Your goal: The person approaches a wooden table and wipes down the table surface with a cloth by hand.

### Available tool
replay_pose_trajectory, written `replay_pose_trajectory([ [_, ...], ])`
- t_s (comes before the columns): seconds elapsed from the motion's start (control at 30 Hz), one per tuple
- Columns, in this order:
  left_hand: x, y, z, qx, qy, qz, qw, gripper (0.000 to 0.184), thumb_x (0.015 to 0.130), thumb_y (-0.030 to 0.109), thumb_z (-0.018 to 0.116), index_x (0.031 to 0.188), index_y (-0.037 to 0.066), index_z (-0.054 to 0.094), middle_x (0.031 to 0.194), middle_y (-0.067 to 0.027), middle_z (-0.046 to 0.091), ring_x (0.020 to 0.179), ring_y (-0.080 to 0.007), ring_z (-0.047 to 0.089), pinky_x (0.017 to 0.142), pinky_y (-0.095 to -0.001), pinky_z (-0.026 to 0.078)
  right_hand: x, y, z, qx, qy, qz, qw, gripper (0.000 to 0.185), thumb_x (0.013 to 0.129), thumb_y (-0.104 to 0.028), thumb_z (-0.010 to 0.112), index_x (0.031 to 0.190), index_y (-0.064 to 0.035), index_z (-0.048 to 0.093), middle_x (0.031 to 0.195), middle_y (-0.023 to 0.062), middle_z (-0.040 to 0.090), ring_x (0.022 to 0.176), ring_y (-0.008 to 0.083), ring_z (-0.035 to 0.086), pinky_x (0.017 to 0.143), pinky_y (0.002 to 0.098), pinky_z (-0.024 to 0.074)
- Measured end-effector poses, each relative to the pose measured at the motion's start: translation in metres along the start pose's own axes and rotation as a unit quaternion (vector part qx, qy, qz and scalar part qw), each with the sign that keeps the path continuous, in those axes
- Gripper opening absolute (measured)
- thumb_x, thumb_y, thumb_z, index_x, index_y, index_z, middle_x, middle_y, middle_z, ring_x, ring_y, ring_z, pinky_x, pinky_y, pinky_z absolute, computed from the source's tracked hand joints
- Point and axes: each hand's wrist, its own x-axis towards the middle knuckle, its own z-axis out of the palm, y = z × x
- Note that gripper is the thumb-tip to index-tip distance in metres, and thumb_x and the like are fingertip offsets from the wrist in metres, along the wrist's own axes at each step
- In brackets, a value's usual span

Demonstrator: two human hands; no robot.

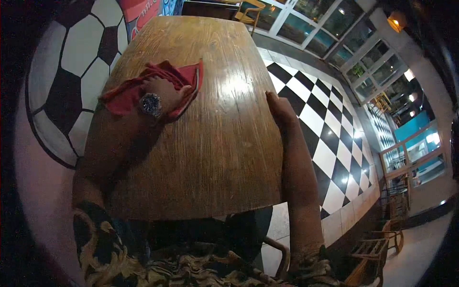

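Note:
My left hand (165,91) presses down on a crumpled red cloth (124,98) on the wooden table (215,158). Its thumb points right across the cloth, and the other fingers are partly hidden in the folds. A wristwatch (151,104) with a dark face sits on that wrist. The cloth bunches up beyond the fingers, and a flatter edge with a pale stripe spreads to the right. At the table's right edge, my right hand (282,111) grips the rim, thumb on top and fingers hidden below.
A wall with a painted football (76,71) borders the table's left side. Black and white checkered floor (330,129) lies to the right. A wooden chair (251,13) stands beyond the far end, and another chair (373,251) is at lower right. Glass doors (306,24) line the back.

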Motion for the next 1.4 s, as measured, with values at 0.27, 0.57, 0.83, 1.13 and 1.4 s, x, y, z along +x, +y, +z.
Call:
replay_pose_trajectory([
  [0.27, -0.124, 0.068, -0.053, -0.186, -0.026, 0.552, 0.812, 0.113, 0.090, 0.076, 0.068, 0.154, -0.014, 0.046, 0.158, -0.0379, 0.046, 0.154, -0.0499, 0.041, 0.127, -0.0563, 0.032, 0.009, 0.007, -0.001, -0.048, -0.026, -0.003, 0.999, 0.101, 0.102, -0.078, 0.048, 0.138, 0.0157, 0.061, 0.123, 0.0356, 0.073, 0.118, 0.0400, 0.071, 0.094, 0.0505, 0.0542],
  [0.57, -0.111, 0.057, -0.056, -0.308, -0.041, 0.604, 0.734, 0.103, 0.075, 0.067, 0.088, 0.151, 0.004, 0.059, 0.149, -0.0243, 0.061, 0.142, -0.0430, 0.056, 0.123, -0.0516, 0.041, 0.009, 0.013, -0.001, -0.125, 0.011, -0.069, 0.990, 0.093, 0.106, -0.072, 0.049, 0.128, 0.0177, 0.065, 0.110, 0.0343, 0.075, 0.102, 0.0325, 0.072, 0.091, 0.0462, 0.0547],
  [0.83, 0.024, -0.044, -0.007, 0.074, -0.013, 0.040, 0.996, 0.079, 0.099, 0.068, 0.061, 0.145, 0.004, 0.064, 0.130, -0.0232, 0.073, 0.127, -0.0380, 0.067, 0.111, -0.0533, 0.051, 0.005, 0.010, 0.002, 0.024, 0.027, -0.024, 0.999, 0.088, 0.102, -0.070, 0.059, 0.114, 0.0164, 0.074, 0.097, 0.0258, 0.077, 0.088, 0.0310, 0.073, 0.079, 0.0464, 0.0563],
  [1.13, -0.114, 0.060, -0.026, -0.236, 0.067, 0.485, 0.839, 0.105, 0.092, 0.068, 0.070, 0.155, -0.012, 0.043, 0.154, -0.0411, 0.047, 0.144, -0.0563, 0.046, 0.125, -0.0614, 0.030, -0.003, 0.002, 0.004, -0.008, 0.005, 0.011, 1.000, 0.087, 0.107, -0.073, 0.045, 0.126, 0.0077, 0.070, 0.113, 0.0336, 0.076, 0.105, 0.0410, 0.075, 0.090, 0.0495, 0.0558],
  [1.4, -0.166, 0.087, -0.025, -0.311, -0.006, 0.697, 0.646, 0.105, 0.088, 0.075, 0.072, 0.161, 0.003, 0.048, 0.166, -0.0252, 0.046, 0.154, -0.0446, 0.042, 0.129, -0.0564, 0.031, 0.010, 0.014, 0.003, -0.047, 0.011, -0.028, 0.998, 0.093, 0.106, -0.077, 0.042, 0.124, 0.0094, 0.071, 0.105, 0.0379, 0.073, 0.102, 0.0371, 0.075, 0.090, 0.0504, 0.0548],
])
